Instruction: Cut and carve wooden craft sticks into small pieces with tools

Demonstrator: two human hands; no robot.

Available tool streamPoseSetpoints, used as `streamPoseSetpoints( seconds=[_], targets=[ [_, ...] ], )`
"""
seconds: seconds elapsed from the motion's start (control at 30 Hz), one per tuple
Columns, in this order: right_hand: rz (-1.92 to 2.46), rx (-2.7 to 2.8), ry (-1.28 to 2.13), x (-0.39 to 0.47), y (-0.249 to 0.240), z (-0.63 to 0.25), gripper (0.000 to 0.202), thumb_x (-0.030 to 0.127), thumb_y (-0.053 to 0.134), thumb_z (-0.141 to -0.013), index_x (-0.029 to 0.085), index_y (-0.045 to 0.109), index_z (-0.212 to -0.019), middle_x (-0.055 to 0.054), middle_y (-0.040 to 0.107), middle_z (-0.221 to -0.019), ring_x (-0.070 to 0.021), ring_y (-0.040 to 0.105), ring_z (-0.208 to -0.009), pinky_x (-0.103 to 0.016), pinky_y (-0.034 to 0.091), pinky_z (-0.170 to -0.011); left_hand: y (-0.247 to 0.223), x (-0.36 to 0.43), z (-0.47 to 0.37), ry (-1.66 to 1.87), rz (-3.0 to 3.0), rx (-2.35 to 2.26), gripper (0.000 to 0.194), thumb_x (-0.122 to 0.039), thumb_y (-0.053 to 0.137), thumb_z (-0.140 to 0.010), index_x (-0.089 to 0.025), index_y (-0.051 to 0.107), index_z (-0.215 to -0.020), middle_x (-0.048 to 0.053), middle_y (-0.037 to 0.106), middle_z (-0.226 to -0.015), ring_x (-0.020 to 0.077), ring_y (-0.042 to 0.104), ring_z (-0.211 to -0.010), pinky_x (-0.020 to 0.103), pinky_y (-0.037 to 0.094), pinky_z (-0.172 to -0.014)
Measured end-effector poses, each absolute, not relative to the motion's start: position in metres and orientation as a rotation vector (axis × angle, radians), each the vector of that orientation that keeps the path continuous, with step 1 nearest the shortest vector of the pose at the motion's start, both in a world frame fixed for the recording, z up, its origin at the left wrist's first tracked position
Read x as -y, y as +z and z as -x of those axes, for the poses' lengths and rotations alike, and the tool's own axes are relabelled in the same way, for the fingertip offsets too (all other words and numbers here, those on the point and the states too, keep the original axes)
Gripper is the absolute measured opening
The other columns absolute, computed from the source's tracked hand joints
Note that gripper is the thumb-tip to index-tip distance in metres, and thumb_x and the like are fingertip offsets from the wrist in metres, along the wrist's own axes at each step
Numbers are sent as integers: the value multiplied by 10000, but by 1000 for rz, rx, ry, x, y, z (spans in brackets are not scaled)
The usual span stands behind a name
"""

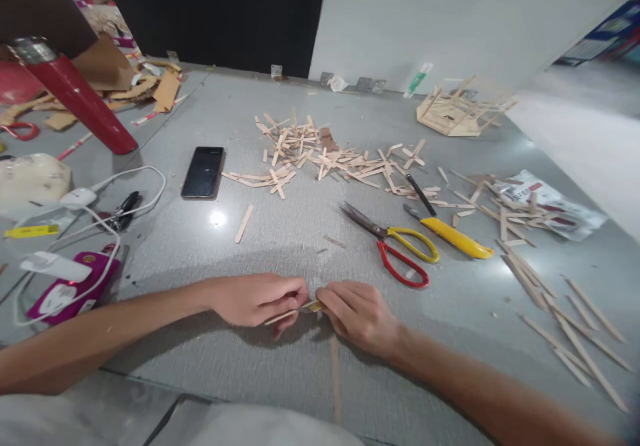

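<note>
Near the front of the grey table, my left hand (257, 299) is closed, its fingers pinching a thin wooden craft stick (281, 318). My right hand (359, 314) is closed too, gripping the other end, where a yellowish piece (315, 307) shows between the hands. Whether that piece is part of the stick or a second one, I cannot tell. Scissors (383, 233) with one red and one yellow handle lie open beyond my right hand. Beside them rests a yellow utility knife (455, 236). A single loose craft stick (244, 224) lies ahead of my left hand.
Craft sticks (300, 143) are heaped mid-table, with more sticks (570, 326) at right. A stick-built frame (457, 113) stands at the far right. Leftward are a phone (203, 173), a red cylinder (80, 96), a purple power strip (75, 286) and white cables.
</note>
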State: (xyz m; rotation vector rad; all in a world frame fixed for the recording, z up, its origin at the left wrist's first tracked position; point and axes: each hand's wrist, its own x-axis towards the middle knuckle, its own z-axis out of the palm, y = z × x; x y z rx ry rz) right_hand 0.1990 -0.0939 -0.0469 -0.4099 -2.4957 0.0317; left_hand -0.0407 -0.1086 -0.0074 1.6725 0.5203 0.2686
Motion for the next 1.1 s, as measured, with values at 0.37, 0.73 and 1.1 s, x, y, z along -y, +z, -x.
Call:
streamPoseSetpoints(
  seconds=[0.37,0.73,1.1],
  targets=[
    [951,2269,54,91,-50,-197,267,171,471,-1007,158,639,-799,6,641,-596,-103,551,-476,-247,383,-515,-17,104,41,802,-1272,-991,384,-504,480,-1004,-157,565,-1147,51,669,-858,136,690,-631,181,429,-431],
    [1072,2353,75,90,-53,-196,248,277,452,-1040,154,655,-1109,-26,753,-733,-125,674,-552,-228,458,-523,-23,106,37,718,-1400,-1224,318,-356,488,-1015,-130,626,-840,23,687,-710,66,600,-438,172,432,-465],
    [983,2345,4,92,-52,-198,346,121,458,-1012,163,544,-1344,3,739,-788,-100,633,-555,-229,470,-554,-22,106,39,890,-1209,-1181,318,-436,491,-1024,-142,585,-945,-10,638,-650,71,598,-447,152,409,-415]
  ],
)
